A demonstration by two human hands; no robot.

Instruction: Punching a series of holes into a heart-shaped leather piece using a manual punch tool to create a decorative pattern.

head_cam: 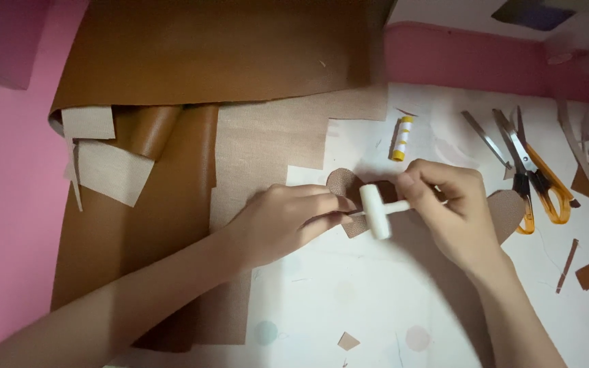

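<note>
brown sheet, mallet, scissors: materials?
Brown sheet: probably faux leather, smooth with a slight sheen, beige woven backing where it folds over. Mallet in the right hand: white, matte, likely plastic or nylon. Scissors: shiny metal blades, translucent orange plastic handles.

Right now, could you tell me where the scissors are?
In the head view, the scissors lie on the table's right side, beyond the right hand.
</note>
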